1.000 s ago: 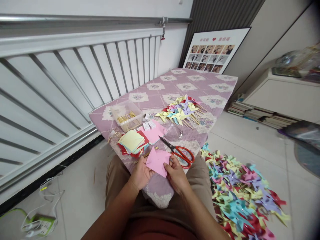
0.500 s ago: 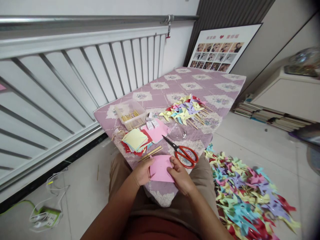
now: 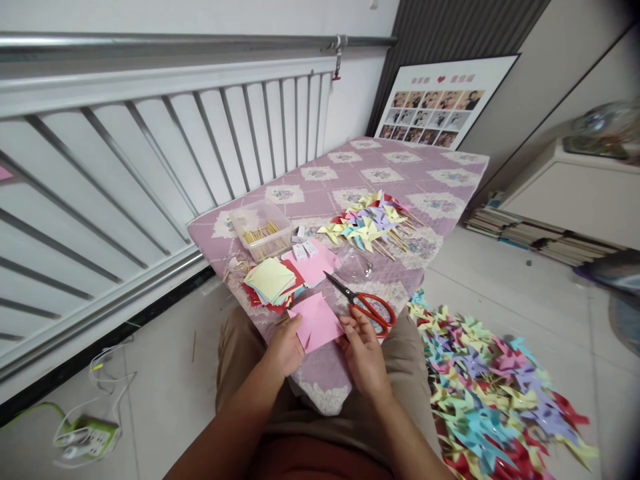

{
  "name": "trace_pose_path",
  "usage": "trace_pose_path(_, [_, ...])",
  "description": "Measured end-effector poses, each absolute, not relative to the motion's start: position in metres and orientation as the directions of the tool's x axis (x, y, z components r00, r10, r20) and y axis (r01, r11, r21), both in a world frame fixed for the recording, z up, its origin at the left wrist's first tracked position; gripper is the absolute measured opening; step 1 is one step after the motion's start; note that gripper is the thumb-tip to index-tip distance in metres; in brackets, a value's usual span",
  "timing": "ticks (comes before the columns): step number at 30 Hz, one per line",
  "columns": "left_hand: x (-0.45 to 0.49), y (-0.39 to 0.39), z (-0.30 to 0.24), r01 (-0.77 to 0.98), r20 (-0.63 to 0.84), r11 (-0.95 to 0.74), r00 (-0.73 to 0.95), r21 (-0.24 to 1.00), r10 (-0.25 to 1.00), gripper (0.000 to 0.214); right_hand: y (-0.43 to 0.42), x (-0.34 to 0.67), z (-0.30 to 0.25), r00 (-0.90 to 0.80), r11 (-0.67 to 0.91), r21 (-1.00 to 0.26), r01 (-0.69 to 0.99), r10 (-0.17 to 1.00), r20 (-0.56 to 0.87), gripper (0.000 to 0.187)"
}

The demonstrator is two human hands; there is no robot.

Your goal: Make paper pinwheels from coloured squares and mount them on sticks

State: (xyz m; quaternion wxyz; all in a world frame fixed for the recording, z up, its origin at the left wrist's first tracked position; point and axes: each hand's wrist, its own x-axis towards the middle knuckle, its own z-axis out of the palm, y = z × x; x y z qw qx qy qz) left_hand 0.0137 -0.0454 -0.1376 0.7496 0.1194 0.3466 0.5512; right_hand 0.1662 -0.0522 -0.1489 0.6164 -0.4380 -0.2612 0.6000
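Observation:
A pink paper square (image 3: 315,323) with cut slits is held over the near end of the purple patterned table (image 3: 345,180). My left hand (image 3: 285,347) pinches its left edge, fingers closed. My right hand (image 3: 365,353) grips its right lower edge, fingers closed. Red-handled scissors (image 3: 367,307) lie just right of the paper. A stack of coloured paper squares (image 3: 270,283) sits to the left of it.
A clear box of wooden sticks (image 3: 260,230) and a heap of finished pinwheels (image 3: 370,223) lie further back on the table. Many paper pinwheels (image 3: 490,393) cover the floor at right. White railing runs along the left; a power strip (image 3: 87,437) lies on the floor.
The pink paper has been turned in my hands from lying flat to a diamond tilt and lifted slightly toward the stack. The camera shifted a little.

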Motion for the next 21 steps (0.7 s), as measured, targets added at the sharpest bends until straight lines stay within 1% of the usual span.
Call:
trace_pose_path(3, [0.014,-0.044,-0.143,-0.783,-0.394,0.302,0.080,0.543,0.916,0.036,-0.056,0.163,-0.153,0.203,-0.053,-0.900,-0.432,0.967,-0.154,0.036])
trace_pose_path(5, [0.014,-0.042,-0.142,-0.803,-0.400,0.271,0.044,0.531,0.916,0.035,-0.058,0.162,-0.155,0.216,-0.006,-0.944,-0.330,0.973,-0.082,0.027])
trace_pose_path(8, [0.016,-0.038,-0.134,-0.820,-0.421,0.257,0.022,0.512,0.907,0.028,-0.061,0.159,-0.158,0.176,0.052,-0.981,-0.189,0.984,0.018,0.018])
trace_pose_path(10, [0.019,-0.035,-0.127,-0.831,-0.433,0.239,-0.002,0.503,0.901,0.025,-0.063,0.158,-0.159,0.151,0.060,-0.986,-0.157,0.988,0.036,0.016])
trace_pose_path(13, [0.024,-0.033,-0.119,-0.850,-0.429,0.218,-0.011,0.480,0.903,0.028,-0.066,0.156,-0.159,0.111,0.092,-0.990,-0.103,0.991,0.080,0.021])
trace_pose_path(17, [0.032,-0.035,-0.114,-0.859,-0.412,0.237,0.034,0.453,0.910,0.029,-0.069,0.155,-0.158,-0.040,0.193,-0.981,0.035,0.981,0.191,0.036])
trace_pose_path(19, [0.035,-0.038,-0.114,-0.857,-0.422,0.257,0.051,0.447,0.905,0.028,-0.069,0.155,-0.159,-0.063,0.208,-0.974,0.086,0.977,0.203,0.038])
trace_pose_path(21, [0.037,-0.040,-0.115,-0.858,-0.437,0.264,0.053,0.440,0.898,0.028,-0.069,0.157,-0.160,-0.052,0.217,-0.966,0.141,0.976,0.211,0.035])
